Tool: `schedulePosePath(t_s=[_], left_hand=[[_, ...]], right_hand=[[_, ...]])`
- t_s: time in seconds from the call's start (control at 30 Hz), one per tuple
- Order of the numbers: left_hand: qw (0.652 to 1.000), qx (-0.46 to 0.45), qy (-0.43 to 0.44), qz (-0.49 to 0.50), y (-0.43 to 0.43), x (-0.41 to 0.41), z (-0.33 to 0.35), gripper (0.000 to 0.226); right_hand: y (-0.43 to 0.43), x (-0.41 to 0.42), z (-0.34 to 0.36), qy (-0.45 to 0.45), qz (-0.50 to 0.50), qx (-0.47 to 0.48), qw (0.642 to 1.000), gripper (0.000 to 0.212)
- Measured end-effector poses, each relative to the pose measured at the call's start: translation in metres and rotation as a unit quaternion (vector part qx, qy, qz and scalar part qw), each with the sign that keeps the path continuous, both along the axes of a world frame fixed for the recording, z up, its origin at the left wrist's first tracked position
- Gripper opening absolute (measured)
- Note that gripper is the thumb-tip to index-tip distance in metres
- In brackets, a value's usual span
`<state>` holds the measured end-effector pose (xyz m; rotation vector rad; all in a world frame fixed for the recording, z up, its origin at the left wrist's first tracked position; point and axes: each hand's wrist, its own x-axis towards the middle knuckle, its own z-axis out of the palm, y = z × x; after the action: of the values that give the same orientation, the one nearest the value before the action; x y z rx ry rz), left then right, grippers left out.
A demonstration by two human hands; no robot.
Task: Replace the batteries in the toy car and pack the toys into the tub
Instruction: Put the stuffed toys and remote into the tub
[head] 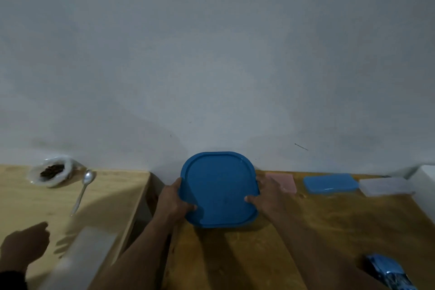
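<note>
far left, someone else's hand (26, 246) hovers low beside a pale box (82, 256). behind them a bag of dark bits (53, 172) and a spoon (83, 189) lie on the left table (35, 205). then the gap between the tables.

my left hand (175, 202) is clamped on the left edge of the blue tub (217, 188) — thumb on the lid, fingers curled round the side. my right hand (266, 195) grips the right edge the same way. the tub is at the right table's (329, 223) left edge near the wall, lid on, contents hidden. resting or lifted, cannot tell. no toy car or batteries in view.

further right: pink slab (282, 182), flat blue box (329, 183), white box (386, 186), foil packet (388, 271).

risk, my guess — the tub is just beside the gap, so a leftward pull could drop it off the edge. an uneven pry could pop the lid and jerk the tub.
</note>
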<state>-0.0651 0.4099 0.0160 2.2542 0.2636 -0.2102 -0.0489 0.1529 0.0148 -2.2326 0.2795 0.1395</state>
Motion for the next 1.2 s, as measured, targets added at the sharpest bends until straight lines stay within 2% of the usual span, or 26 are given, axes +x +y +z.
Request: schedulePosePath(t_s=[0.27,0.4,0.63,0.87,1.2], left_hand=[[1.0,0.0,0.015,-0.024,0.013,0.022,-0.015,0.071],[0.999,0.001,0.02,-0.026,0.014,0.037,-0.021,0.066],[0.997,0.061,0.016,-0.054,0.016,0.05,-0.027,0.064],[0.994,0.091,0.035,-0.055,0.013,0.053,-0.033,0.075],[0.985,0.136,0.069,-0.076,0.012,0.067,-0.04,0.068]], right_hand=[[0.006,0.02,-0.014,0.03,0.015,-0.033,0.999,0.067],[0.009,0.027,-0.012,0.021,0.003,-0.046,0.999,0.059],[0.008,0.035,-0.016,0.028,0.005,-0.061,0.998,0.045],[0.009,0.034,-0.015,0.024,0.017,-0.126,0.992,0.027],[0.013,0.035,-0.015,0.015,0.013,-0.152,0.988,0.025]])
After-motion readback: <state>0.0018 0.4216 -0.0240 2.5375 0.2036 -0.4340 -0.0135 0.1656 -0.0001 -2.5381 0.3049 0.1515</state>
